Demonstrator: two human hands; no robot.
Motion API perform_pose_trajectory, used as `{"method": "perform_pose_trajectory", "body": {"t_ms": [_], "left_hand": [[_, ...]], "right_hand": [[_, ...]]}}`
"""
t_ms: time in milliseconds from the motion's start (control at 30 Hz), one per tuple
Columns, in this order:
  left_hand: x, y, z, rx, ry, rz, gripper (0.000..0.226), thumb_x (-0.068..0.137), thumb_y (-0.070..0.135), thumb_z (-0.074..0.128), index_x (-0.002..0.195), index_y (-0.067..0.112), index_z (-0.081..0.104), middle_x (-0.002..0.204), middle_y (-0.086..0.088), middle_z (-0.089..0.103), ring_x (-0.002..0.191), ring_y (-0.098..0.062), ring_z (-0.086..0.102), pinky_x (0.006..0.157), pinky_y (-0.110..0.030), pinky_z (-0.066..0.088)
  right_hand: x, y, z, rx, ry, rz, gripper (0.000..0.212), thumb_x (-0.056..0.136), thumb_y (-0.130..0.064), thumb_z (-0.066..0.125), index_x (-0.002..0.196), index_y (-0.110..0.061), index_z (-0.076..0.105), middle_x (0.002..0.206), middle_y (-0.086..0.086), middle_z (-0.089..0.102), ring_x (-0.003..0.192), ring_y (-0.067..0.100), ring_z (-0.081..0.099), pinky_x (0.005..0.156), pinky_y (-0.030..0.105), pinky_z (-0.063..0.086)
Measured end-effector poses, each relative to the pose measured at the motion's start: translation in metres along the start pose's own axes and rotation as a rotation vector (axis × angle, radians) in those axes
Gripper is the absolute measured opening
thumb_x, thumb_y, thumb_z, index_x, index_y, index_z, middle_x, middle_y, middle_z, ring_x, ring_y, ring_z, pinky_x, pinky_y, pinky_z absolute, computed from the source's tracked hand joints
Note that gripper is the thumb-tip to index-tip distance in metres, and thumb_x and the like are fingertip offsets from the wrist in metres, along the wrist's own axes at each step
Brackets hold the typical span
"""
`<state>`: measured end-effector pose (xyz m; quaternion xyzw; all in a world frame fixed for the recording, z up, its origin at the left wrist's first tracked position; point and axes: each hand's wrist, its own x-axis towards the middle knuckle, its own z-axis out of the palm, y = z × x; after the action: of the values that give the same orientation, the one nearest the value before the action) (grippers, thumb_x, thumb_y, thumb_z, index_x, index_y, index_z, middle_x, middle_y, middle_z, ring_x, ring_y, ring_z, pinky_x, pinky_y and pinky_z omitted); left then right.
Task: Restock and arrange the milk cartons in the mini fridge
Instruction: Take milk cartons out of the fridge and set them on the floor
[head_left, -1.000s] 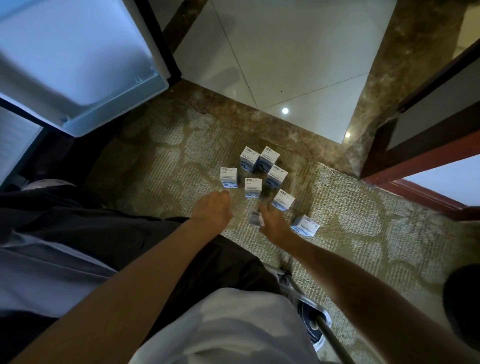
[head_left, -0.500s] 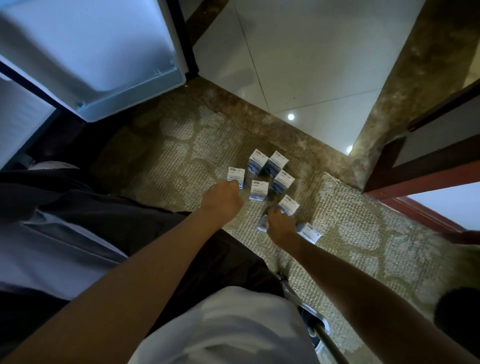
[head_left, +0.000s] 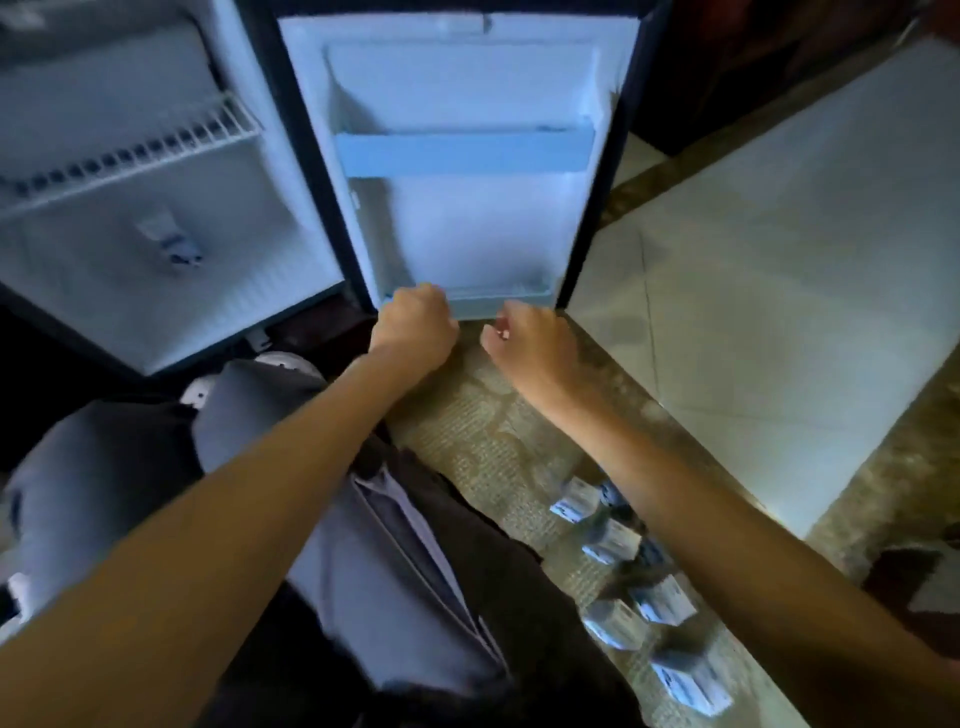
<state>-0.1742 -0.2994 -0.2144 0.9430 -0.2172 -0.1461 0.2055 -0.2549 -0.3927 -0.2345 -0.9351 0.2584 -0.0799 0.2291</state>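
The floor is a patterned carpet (head_left: 493, 431) that meets pale tiles (head_left: 779, 286) on the right, with a dark stone border (head_left: 883, 493) between them. The room is dim. The fridge (head_left: 130, 291) stands open at upper left, white inside, with a wire shelf (head_left: 130, 150) across it. Its door (head_left: 467, 223) swings out towards the camera and shows a bar (head_left: 462, 153) halfway up and a low shelf (head_left: 498, 300) at the bottom.

The cartons (head_left: 662, 600) stand on the carpet at lower right, well apart from the fridge. They are small white boxes with blue print, blurred, in a loose line that runs down towards the frame's edge. No carton shows in the fridge or on the door.

The left hand (head_left: 415, 325) is curled into a fist at the left end of the low shelf, its back to the camera. I cannot tell whether it holds anything. The right hand (head_left: 530, 338) hangs just before the door's bottom edge with its fingers curled in. A pale speck shows at the fingertips, but what it is, and whether the hand holds anything, cannot be told.

The right forearm (head_left: 701, 519) crosses over the upper cartons and hides part of one. The person's legs (head_left: 322, 519), in grey and dark cloth, fill the lower left, before the fridge.
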Motion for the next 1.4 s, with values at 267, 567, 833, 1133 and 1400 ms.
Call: {"method": "perform_pose_trajectory", "body": {"t_ms": [267,567,833,1133,1400], "left_hand": [[0.039,-0.114,-0.089,-0.083,0.186,-0.287,0.026,0.087,0.010,0.049,0.109,0.005,0.063,0.117,-0.019,0.059,0.109,-0.036,0.056,0.082,-0.033,0.044],[0.101,-0.242,-0.111,-0.094,0.194,-0.484,0.029,0.087,0.006,0.049,0.115,0.001,0.056,0.118,-0.020,0.057,0.106,-0.037,0.055,0.077,-0.033,0.043],[0.184,-0.342,-0.091,-0.067,0.144,-0.492,0.040,0.093,0.010,0.043,0.132,0.004,0.039,0.133,-0.017,0.042,0.122,-0.034,0.042,0.092,-0.041,0.041],[0.262,-0.390,-0.084,-0.138,0.204,-0.433,0.047,0.092,0.012,0.047,0.136,0.006,0.031,0.130,-0.019,0.047,0.120,-0.034,0.047,0.093,-0.039,0.042],[0.289,-0.400,-0.073,-0.401,0.282,-0.448,0.071,0.086,0.010,0.061,0.142,0.002,0.018,0.136,-0.020,0.045,0.123,-0.034,0.049,0.097,-0.043,0.046]], "right_hand": [[0.087,-0.143,0.053,-0.016,-0.110,-0.288,0.025,0.091,-0.020,0.046,0.095,0.001,0.059,0.100,0.021,0.062,0.094,0.039,0.058,0.069,0.034,0.040],[0.167,-0.234,0.170,-0.058,-0.329,-0.431,0.036,0.087,-0.011,0.048,0.059,-0.008,0.027,0.070,0.012,0.045,0.085,0.038,0.055,0.061,0.032,0.028],[0.248,-0.278,0.282,-0.188,-0.515,-0.577,0.055,0.091,-0.012,0.050,0.140,-0.006,0.027,0.145,0.014,0.029,0.129,0.036,0.037,0.091,0.041,0.043],[0.311,-0.318,0.339,-0.097,-0.470,-0.559,0.078,0.092,-0.010,0.052,0.150,-0.020,0.000,0.159,0.007,-0.008,0.142,0.033,0.018,0.105,0.044,0.037],[0.302,-0.297,0.351,-0.099,-0.290,-0.661,0.067,0.085,0.008,0.044,0.144,-0.019,0.024,0.158,0.013,-0.006,0.143,0.033,0.013,0.092,0.042,0.049]]}}
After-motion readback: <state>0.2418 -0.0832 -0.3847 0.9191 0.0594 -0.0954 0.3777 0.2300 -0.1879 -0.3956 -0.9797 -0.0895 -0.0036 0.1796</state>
